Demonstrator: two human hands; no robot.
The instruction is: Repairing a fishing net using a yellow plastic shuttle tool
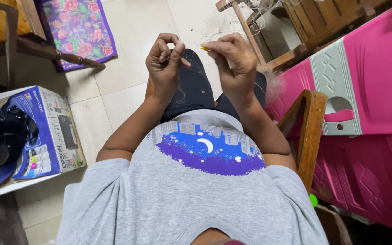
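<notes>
I sit in a wooden chair and look down at my lap. My left hand (164,63) is raised over my knees with its fingers curled, pinching fine thread-like strands that hang down toward my dark trousers. Close to its right, my right hand (234,61) pinches a small yellow object (204,48) between thumb and fingers. Thin pale strands (191,72) run between and below both hands; they are too fine to follow clearly.
A pink plastic cabinet (377,90) stands close on my right, beside the chair's wooden armrest (311,122). A blue printer box (46,131) with a black bag (1,136) sits at left. A floral mat (78,27) and wooden furniture (314,22) lie ahead on the tiled floor.
</notes>
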